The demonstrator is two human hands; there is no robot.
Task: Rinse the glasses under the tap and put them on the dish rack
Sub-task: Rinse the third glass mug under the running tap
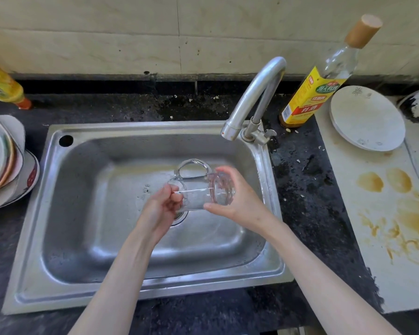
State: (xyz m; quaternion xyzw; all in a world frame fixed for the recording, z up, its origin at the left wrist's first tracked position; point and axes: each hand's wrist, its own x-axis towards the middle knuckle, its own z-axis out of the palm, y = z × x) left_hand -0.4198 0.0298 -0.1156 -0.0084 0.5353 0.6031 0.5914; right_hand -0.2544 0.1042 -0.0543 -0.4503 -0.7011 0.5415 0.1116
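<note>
A clear glass mug (pixel 198 187) was held on its side above the basin of a steel sink (pixel 82 281), between both hands; its handle (pixel 191 165) was turned upward and away from the person. The left hand (pixel 161 206) was clamped on one end of the mug, the fingers curled round the rim there; the right hand (pixel 237 201) was closed on the other end, the thumb laid along the underside and the fingers wrapped over the far side, seen through the glass. Which end was the mouth could not be told. The mug was held over the drain (pixel 179 217), which was partly hidden by the left hand; it was kept left of and below the spout of the tap (pixel 257 93), not under it. No water could be made out running from the spout.

On the dark counter (pixel 307 201), a bottle with a yellow label and a tan cap (pixel 324 76) was stood just behind the tap at the right; beside it a white plate (pixel 365 119) was laid on a pale, brown-stained board (pixel 385 226). At the left edge a stack of plates and bowls (pixel 3 165) was leaned near the sink; behind it a yellow bottle (pixel 3 85) was partly cut off by the frame.
</note>
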